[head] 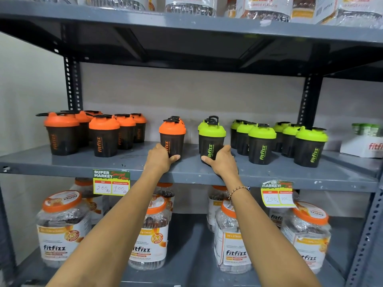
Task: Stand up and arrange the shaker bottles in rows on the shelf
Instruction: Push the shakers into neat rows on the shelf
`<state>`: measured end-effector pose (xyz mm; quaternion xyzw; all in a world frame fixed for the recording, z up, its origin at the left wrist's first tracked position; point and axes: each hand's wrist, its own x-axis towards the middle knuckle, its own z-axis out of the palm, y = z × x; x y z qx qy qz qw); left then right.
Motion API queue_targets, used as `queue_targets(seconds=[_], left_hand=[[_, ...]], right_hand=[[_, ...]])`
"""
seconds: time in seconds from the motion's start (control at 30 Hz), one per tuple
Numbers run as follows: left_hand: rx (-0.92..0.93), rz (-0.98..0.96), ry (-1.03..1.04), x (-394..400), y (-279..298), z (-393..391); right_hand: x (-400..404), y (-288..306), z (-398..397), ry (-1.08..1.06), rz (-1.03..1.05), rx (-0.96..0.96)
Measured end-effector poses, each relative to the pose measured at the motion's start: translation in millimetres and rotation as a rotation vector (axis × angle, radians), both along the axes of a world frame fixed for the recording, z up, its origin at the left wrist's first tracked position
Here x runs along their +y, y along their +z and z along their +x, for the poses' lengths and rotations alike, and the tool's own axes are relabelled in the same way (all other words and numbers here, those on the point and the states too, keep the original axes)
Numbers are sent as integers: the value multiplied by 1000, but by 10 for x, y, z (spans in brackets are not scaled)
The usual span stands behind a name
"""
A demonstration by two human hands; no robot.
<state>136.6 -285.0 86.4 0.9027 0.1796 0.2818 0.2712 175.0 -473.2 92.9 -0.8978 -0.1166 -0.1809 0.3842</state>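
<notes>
Black shaker bottles stand upright in rows on the grey middle shelf point(132, 165). Orange-lidded ones point(103, 135) fill the left, green-lidded ones point(262, 142) the right. My left hand point(160, 159) grips the base of the front orange-lidded shaker point(172, 137) of a middle row; more orange lids show behind it. My right hand point(220, 160) grips the base of the front green-lidded shaker point(211, 139), with other green lids behind it. Both held bottles are upright and rest on the shelf.
Two price tags point(111, 182) point(277, 193) hang from the shelf's front edge. A white box point(364, 143) sits at the far right of the shelf. Large clear jars with orange lids point(62, 226) fill the shelf below, and more jars stand on the shelf above point(207, 23).
</notes>
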Motion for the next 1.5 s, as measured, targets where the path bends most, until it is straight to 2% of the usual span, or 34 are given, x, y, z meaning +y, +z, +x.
queue_targets(seconds=[0.13,0.23,0.37,0.53,0.63,0.7,0.87,0.97,1.1,1.33,1.5], left_hand=[[-46,-29,26,-18,-1,-119],[-186,50,77,85,-105,-324],[-405,103,72,538,-232,-621],[-536,152,151,1385,-148,-996],[-463,242,330,1949,-71,-1189],[-339,199,395,2298,-25,-1279],[-195,-116,233,2846,63,-1247],[-106,-167,197,2995,84,-1157],[-150,-257,184,3006,101,-1089],[-58,-105,258,3008,-53,-1018],[-36,-26,243,3025,-74,-1052]], right_hand=[[-18,-16,-59,-55,9,-17],[69,-120,-236,-163,60,-188],[571,-210,-616,29,93,-350],[1463,-91,-899,233,99,-302],[1985,-40,-921,290,76,-196],[2301,-27,-926,298,73,-143],[2885,43,-913,259,12,-11],[3072,86,-914,269,37,56],[3199,83,-887,229,66,60],[3243,32,-844,198,76,44],[3205,-9,-842,70,96,29]])
